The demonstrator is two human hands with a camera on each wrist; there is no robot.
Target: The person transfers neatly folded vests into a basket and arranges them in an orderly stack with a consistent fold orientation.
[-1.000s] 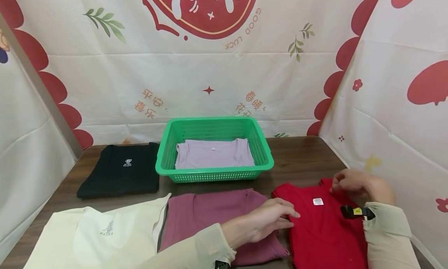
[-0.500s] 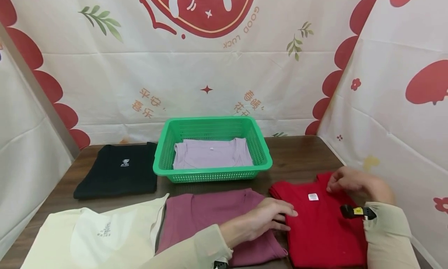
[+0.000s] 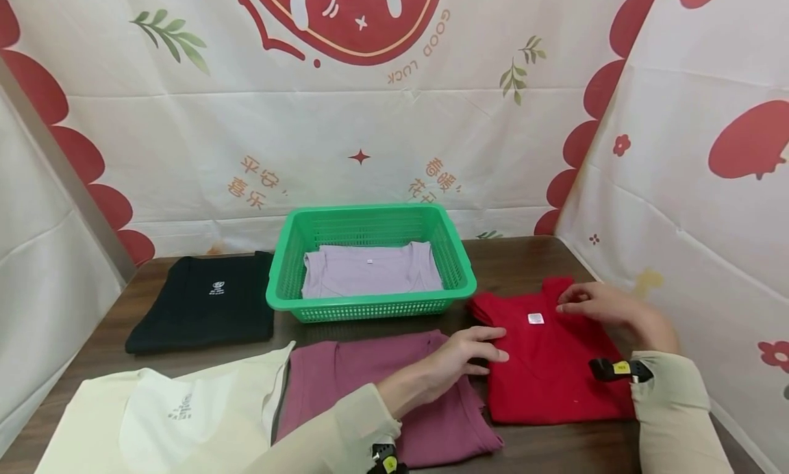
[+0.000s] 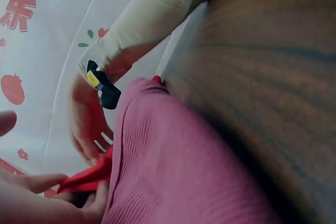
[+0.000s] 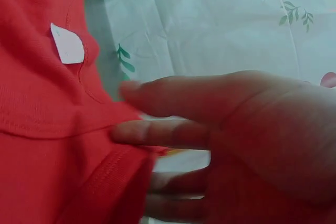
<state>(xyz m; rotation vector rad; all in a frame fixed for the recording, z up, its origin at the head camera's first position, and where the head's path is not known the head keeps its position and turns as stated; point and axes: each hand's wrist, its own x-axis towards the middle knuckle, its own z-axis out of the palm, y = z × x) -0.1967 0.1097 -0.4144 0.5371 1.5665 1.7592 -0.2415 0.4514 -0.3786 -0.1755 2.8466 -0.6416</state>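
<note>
A folded red shirt with a white neck label lies at the right of the table. My left hand reaches across the folded mauve shirt, fingers spread at the red shirt's left edge. In the left wrist view, red cloth shows between those fingers. At the far right corner of the red shirt is my right hand. In the right wrist view, the thumb stands apart from the straight index finger, which touches the cloth. Lower fingers reach behind the cloth's edge.
Behind the mauve shirt stands a green basket with a folded lilac shirt inside. A folded black shirt lies back left, a cream shirt front left. Printed cloth walls enclose the table.
The red shirt has shifted away from me towards the back of the table, its near edge now showing. Both hands have moved forward with it, and their fingers look looser.
</note>
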